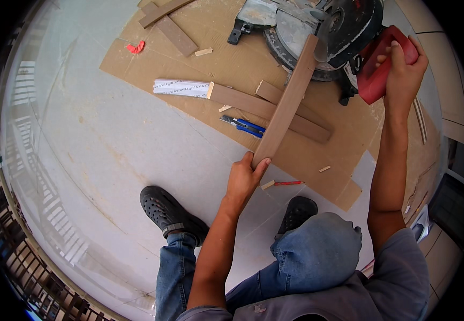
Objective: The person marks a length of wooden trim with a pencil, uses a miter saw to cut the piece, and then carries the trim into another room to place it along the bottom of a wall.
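Note:
My left hand (248, 179) grips the near end of a long brown plank (285, 107), which runs up to the blade of a miter saw (339, 32) on cardboard. My right hand (403, 69) is closed on the saw's red handle (374, 80), at the upper right. Just left of the plank lies a blue utility knife (248, 125). Other brown strips (242, 101) lie beneath and beside the plank, with a white printed strip (181, 86) at the left end. A red pencil (289, 182) lies near my left hand.
The cardboard (130, 64) lies on a grey floor (76, 150), with crossed offcuts (167, 27), a small red object (135, 47) and wood scraps on it. A dark grille (1, 224) edges the left side. My feet (170, 211) are at the bottom; a dark object (446, 203) stands at the right.

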A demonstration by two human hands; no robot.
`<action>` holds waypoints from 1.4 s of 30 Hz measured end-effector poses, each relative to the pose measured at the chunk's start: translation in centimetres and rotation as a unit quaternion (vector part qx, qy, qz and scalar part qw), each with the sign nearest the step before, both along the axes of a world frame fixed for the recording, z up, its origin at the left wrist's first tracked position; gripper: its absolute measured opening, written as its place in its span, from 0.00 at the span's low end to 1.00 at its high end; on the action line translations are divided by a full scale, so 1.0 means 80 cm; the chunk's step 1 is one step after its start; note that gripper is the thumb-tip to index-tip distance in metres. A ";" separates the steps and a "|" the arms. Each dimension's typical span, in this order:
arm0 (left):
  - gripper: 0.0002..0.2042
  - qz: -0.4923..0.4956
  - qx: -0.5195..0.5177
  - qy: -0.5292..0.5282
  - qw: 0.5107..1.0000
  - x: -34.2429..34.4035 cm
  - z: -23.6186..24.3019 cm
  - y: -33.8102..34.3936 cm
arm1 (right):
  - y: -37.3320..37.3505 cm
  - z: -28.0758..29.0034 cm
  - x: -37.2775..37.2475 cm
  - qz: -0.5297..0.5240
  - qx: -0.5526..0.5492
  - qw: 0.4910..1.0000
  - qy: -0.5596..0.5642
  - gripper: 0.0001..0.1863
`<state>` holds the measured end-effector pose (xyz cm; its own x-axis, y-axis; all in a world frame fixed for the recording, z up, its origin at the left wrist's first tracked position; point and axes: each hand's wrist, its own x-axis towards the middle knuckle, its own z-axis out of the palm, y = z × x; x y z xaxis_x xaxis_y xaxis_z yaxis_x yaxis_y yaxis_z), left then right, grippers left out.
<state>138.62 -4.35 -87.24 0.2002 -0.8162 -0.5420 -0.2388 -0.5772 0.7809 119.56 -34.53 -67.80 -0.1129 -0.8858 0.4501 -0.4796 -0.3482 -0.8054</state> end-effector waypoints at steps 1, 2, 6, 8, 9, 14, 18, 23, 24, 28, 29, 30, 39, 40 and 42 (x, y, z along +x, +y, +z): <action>0.20 0.000 0.002 0.003 1.000 0.000 0.000 0.000 | 0.000 -0.001 0.000 0.000 -0.001 1.000 0.001 0.26; 0.20 0.000 0.006 0.007 1.000 0.000 0.000 0.000 | 0.001 -0.001 0.000 -0.007 0.005 1.000 -0.002 0.26; 0.20 -0.003 -0.010 -0.007 1.000 0.001 0.004 -0.002 | 0.003 -0.002 0.001 -0.007 0.001 1.000 0.002 0.26; 0.20 -0.004 -0.010 -0.011 1.000 0.001 0.006 -0.003 | 0.004 -0.003 0.001 -0.005 0.004 1.000 0.001 0.26; 0.21 -0.005 -0.011 -0.010 1.000 0.001 0.006 -0.004 | 0.004 -0.003 0.001 -0.004 0.002 1.000 0.001 0.26; 0.21 -0.002 -0.014 -0.008 1.000 0.001 0.007 -0.004 | 0.004 -0.007 0.001 -0.001 -0.006 1.000 -0.006 0.25; 0.21 -0.003 -0.020 -0.008 1.000 0.000 0.004 -0.004 | 0.006 -0.008 0.003 -0.003 -0.003 1.000 -0.008 0.25; 0.21 -0.009 -0.023 -0.015 1.000 0.000 -0.001 -0.002 | 0.010 -0.010 0.006 -0.011 0.000 1.000 -0.007 0.25; 0.21 -0.008 -0.028 -0.015 0.999 0.000 -0.002 -0.002 | 0.011 -0.010 0.006 -0.011 -0.005 1.000 -0.004 0.25; 0.21 -0.009 -0.027 -0.021 0.999 -0.001 -0.005 -0.001 | 0.012 -0.013 0.006 -0.012 -0.004 1.000 -0.005 0.25; 0.21 -0.011 -0.021 -0.024 0.999 -0.001 -0.005 -0.001 | 0.012 -0.013 0.006 -0.012 -0.003 1.000 -0.005 0.25; 0.21 -0.010 -0.031 -0.025 0.999 -0.001 -0.005 -0.001 | 0.012 -0.014 0.007 -0.013 -0.004 1.000 -0.006 0.25; 0.23 -0.015 -0.036 -0.034 0.999 0.000 -0.001 -0.004 | 0.018 -0.016 0.014 -0.031 -0.004 1.000 -0.006 0.24; 0.23 -0.016 -0.036 -0.035 0.999 0.000 -0.001 -0.004 | 0.018 -0.016 0.015 -0.030 -0.003 1.000 -0.005 0.24; 0.23 -0.020 -0.038 -0.040 0.998 0.000 0.000 -0.004 | 0.019 -0.016 0.015 -0.029 -0.002 1.000 -0.004 0.25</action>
